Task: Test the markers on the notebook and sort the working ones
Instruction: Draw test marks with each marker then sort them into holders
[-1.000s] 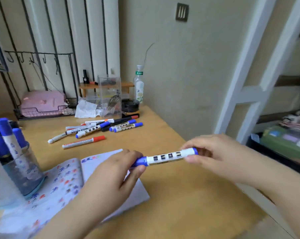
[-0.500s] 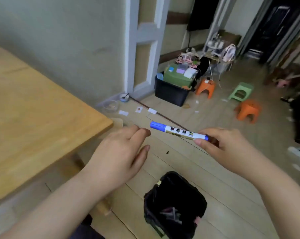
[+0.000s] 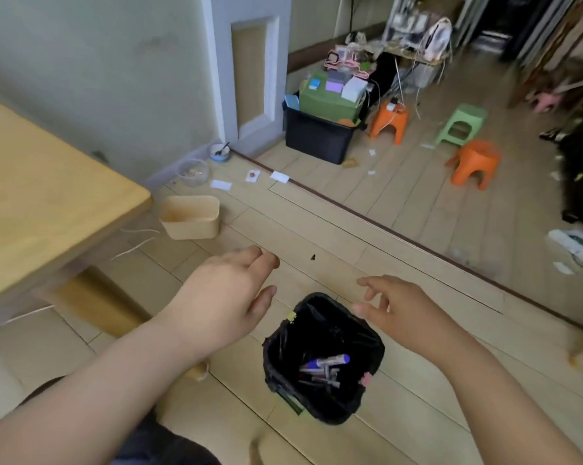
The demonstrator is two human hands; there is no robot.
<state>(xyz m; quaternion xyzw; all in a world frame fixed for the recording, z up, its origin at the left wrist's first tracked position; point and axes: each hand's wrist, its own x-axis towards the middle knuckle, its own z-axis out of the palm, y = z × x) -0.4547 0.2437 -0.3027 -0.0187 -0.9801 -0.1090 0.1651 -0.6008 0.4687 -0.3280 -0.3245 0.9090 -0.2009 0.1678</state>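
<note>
A small bin lined with a black bag (image 3: pixel 330 322) stands on the floor below my hands. Inside it lies the white marker with a blue cap (image 3: pixel 328 361) on top of several other markers. My right hand (image 3: pixel 397 308) hovers over the bin's right rim with its fingers spread and holds nothing. My left hand (image 3: pixel 226 293) hangs to the left of the bin, fingers relaxed and empty. The notebook and the other markers are out of view.
The wooden table's corner (image 3: pixel 48 213) is at the left. A tan oval box (image 3: pixel 191 216) sits on the floor by it. Further off are a black crate of boxes (image 3: pixel 320 135), two orange stools (image 3: pixel 389 120) and a green stool (image 3: pixel 461 124).
My right hand has let go of the blue-capped marker, which now lies in the bin. The view has swung from the table down to the floor.
</note>
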